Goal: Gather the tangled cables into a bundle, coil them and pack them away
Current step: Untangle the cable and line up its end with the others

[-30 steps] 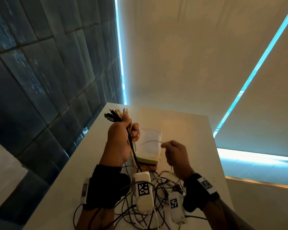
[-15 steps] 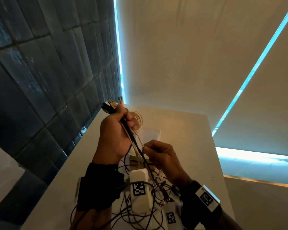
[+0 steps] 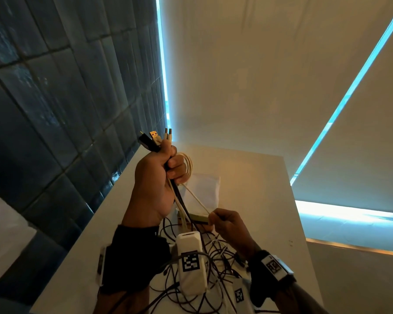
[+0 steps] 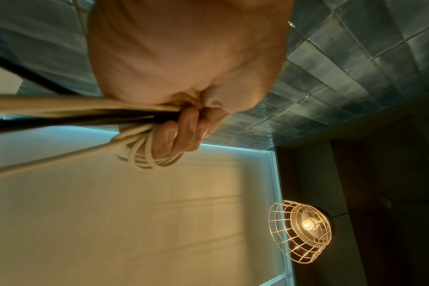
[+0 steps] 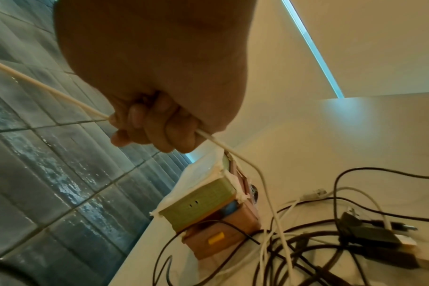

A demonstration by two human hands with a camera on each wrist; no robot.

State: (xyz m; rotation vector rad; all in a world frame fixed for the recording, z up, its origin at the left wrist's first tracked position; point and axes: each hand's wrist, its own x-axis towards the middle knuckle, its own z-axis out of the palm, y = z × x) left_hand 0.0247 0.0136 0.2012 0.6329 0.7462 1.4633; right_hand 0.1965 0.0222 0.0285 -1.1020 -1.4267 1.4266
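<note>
My left hand [image 3: 159, 175] is raised above the table, gripping a bundle of black and white cables [image 3: 179, 207] whose USB plugs [image 3: 156, 138] stick out above the fist. White cable loops [image 3: 188, 166] [image 4: 145, 154] are wound round its fingers [image 4: 181, 133]. My right hand [image 3: 227, 225] [image 5: 154, 123], lower and to the right, pinches the white cable [image 3: 196, 197] [image 5: 49, 91], which runs taut up to the left hand. A tangle of black and white cables [image 3: 213, 264] [image 5: 318, 232] lies on the white table [image 3: 254, 191].
A small green and orange box [image 5: 208, 211] [image 3: 197, 217] with a white cloth or bag [image 3: 204, 189] over it stands on the table behind the tangle. A dark tiled wall [image 3: 66, 109] runs along the table's left edge. A caged lamp [image 4: 304, 230] hangs overhead.
The left hand has risen with the bundle. The right hand carried the white cable up round the left fingers, adding loops there, then dropped back down to the right, pulling the cable taut.
</note>
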